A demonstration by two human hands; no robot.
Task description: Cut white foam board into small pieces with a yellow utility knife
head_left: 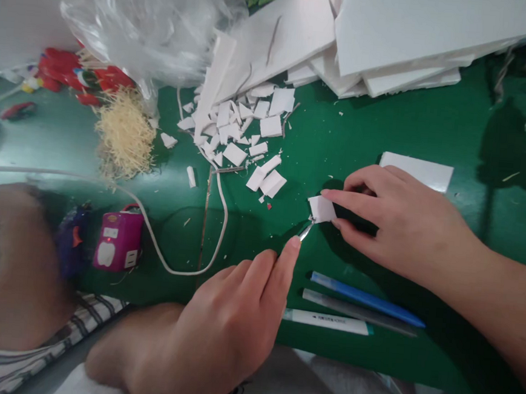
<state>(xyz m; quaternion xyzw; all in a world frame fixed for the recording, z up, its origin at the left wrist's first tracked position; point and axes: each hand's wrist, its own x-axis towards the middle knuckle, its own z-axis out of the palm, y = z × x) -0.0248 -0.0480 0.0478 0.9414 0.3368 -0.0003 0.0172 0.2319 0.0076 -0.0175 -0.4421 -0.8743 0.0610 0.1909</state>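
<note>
My left hand [245, 302] is closed around a craft knife [306, 231]; only its thin metal tip shows beyond the index finger. That tip meets the lower left corner of a small square piece of white foam board [321, 209]. From the right, my right hand [402, 220] pinches the piece by its right side between thumb and finger, against the green table [363, 132]. Beyond the right hand lies a white foam strip [417, 171], partly covered by the fingers. Below the hands are a blue pen-like tool [368, 299], a grey stick [358, 312] and a white marker [328, 321].
Many white foam offcuts [235, 154] lie left of the hands. Behind them are stacked foam sheets [431, 28] and a clear plastic bag [153, 24]. A white cable [221, 230] loops near a magenta box [118, 241]. Yellowish shreds [126, 131] and a bare limb [20, 269] are at left.
</note>
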